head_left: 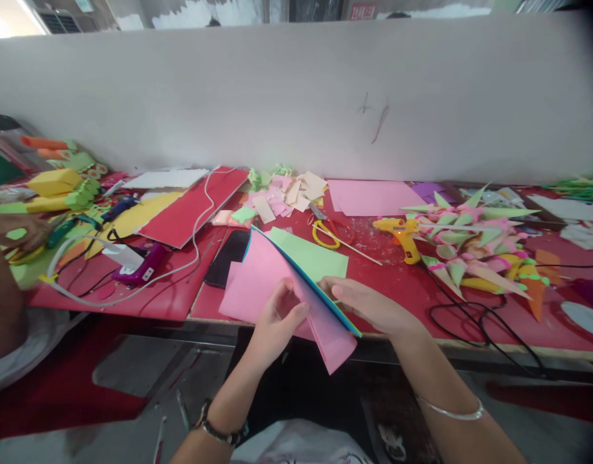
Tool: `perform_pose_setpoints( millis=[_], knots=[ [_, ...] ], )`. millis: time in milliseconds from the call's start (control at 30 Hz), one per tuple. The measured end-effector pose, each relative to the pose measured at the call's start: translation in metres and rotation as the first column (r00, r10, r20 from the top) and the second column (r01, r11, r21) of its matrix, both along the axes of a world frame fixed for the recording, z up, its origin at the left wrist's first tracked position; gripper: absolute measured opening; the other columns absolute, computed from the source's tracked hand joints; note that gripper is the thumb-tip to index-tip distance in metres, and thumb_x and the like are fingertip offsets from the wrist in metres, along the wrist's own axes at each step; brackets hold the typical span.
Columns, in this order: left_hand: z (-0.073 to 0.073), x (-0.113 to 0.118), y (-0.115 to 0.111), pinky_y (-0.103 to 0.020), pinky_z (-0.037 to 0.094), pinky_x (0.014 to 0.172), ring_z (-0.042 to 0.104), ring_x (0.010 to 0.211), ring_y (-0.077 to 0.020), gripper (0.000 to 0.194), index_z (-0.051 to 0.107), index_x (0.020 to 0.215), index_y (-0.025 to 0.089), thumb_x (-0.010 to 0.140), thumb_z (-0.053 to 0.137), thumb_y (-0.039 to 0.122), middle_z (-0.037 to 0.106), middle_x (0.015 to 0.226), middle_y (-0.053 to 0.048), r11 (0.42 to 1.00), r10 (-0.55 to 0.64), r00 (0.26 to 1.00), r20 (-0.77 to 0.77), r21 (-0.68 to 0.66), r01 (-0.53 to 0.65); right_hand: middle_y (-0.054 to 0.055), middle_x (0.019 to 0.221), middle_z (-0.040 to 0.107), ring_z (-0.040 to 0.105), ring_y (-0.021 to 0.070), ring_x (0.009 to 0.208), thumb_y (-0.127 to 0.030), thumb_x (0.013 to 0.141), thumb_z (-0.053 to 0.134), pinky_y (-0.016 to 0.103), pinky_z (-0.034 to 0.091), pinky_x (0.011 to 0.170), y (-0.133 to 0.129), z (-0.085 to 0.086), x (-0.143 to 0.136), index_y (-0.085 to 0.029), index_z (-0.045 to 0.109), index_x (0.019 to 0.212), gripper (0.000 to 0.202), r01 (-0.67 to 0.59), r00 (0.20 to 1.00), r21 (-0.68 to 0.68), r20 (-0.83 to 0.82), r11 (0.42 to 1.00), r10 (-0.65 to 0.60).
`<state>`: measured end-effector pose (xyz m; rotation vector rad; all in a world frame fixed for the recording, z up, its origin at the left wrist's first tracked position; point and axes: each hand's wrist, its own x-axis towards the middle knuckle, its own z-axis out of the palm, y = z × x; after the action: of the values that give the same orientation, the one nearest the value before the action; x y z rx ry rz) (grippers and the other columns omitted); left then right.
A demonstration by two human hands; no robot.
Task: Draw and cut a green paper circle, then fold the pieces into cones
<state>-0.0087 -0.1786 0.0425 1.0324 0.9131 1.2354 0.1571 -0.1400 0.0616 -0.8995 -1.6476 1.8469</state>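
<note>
A pink paper sheet is lifted and curved in front of me, with a blue sheet standing on edge against its right side. My left hand has its thumb and fingers closed on the pink paper near the lower middle. On the other side, my right hand grips the edge of the stacked sheets; some of its fingers are hidden behind the paper. Behind the stack lies a light green sheet. A black phone is partly under the pink paper.
Scissors with yellow and red handles lie behind the sheets. To the right are a yellow glue gun, its black cord and pink-green paper cones. At left, a purple power strip and another person's hand.
</note>
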Motion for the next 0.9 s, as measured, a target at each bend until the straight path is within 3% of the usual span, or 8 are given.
perform_pose_setpoints(
  millis=[167, 267, 367, 500, 900],
  knots=[
    [0.002, 0.001, -0.001, -0.023, 0.043, 0.07, 0.05, 0.076, -0.013, 0.019, 0.052, 0.082, 0.018, 0.07, 0.062, 0.03, 0.052, 0.076, 0.001, 0.999, -0.013, 1.0, -0.007, 0.031, 0.013, -0.001, 0.072, 0.046, 0.044, 0.0121, 0.07, -0.043, 0.081, 0.046, 0.024, 0.038, 0.064, 0.007, 0.009, -0.001, -0.017, 0.05, 0.073, 0.028, -0.061, 0.97, 0.181, 0.241, 0.982, 0.016],
    [0.002, 0.001, -0.001, -0.024, 0.043, 0.071, 0.05, 0.076, -0.0132, 0.019, 0.053, 0.083, 0.018, 0.07, 0.062, 0.029, 0.05, 0.077, 0.001, 0.998, -0.026, 0.999, -0.018, 0.051, 0.027, -0.001, 0.069, 0.045, 0.044, 0.0117, 0.068, -0.038, 0.083, 0.043, 0.024, 0.038, 0.063, 0.01, 0.018, -0.002, -0.016, 0.05, 0.07, 0.027, -0.124, 0.949, 0.204, 0.309, 0.971, 0.056],
    [0.001, 0.002, -0.001, -0.024, 0.042, 0.071, 0.049, 0.074, -0.0128, 0.019, 0.053, 0.084, 0.019, 0.071, 0.062, 0.029, 0.05, 0.077, 0.001, 0.997, -0.036, 0.999, -0.029, 0.069, 0.038, -0.002, 0.065, 0.043, 0.042, 0.0106, 0.063, -0.042, 0.083, 0.041, 0.024, 0.036, 0.059, 0.012, 0.025, -0.002, -0.015, 0.049, 0.067, 0.032, -0.179, 0.931, 0.214, 0.354, 0.96, 0.095],
    [0.001, 0.004, -0.001, -0.024, 0.042, 0.073, 0.049, 0.074, -0.0127, 0.019, 0.053, 0.082, 0.019, 0.07, 0.062, 0.029, 0.05, 0.078, 0.001, 0.994, -0.015, 0.999, -0.041, 0.106, 0.019, -0.003, 0.061, 0.04, 0.037, 0.0094, 0.059, -0.046, 0.081, 0.045, 0.023, 0.03, 0.053, 0.013, 0.03, -0.003, -0.014, 0.052, 0.067, 0.036, -0.206, 0.889, 0.291, 0.455, 0.934, 0.054],
    [0.001, 0.003, -0.003, -0.026, 0.042, 0.075, 0.052, 0.08, -0.0146, 0.018, 0.052, 0.084, 0.019, 0.07, 0.06, 0.027, 0.054, 0.08, -0.001, 0.995, -0.021, 0.998, -0.053, 0.095, 0.026, 0.0, 0.068, 0.053, 0.049, 0.0121, 0.066, -0.045, 0.083, 0.041, 0.023, 0.039, 0.061, 0.017, 0.034, 0.001, -0.014, 0.058, 0.072, 0.036, -0.262, 0.894, 0.309, 0.434, 0.914, 0.11]
  ],
)
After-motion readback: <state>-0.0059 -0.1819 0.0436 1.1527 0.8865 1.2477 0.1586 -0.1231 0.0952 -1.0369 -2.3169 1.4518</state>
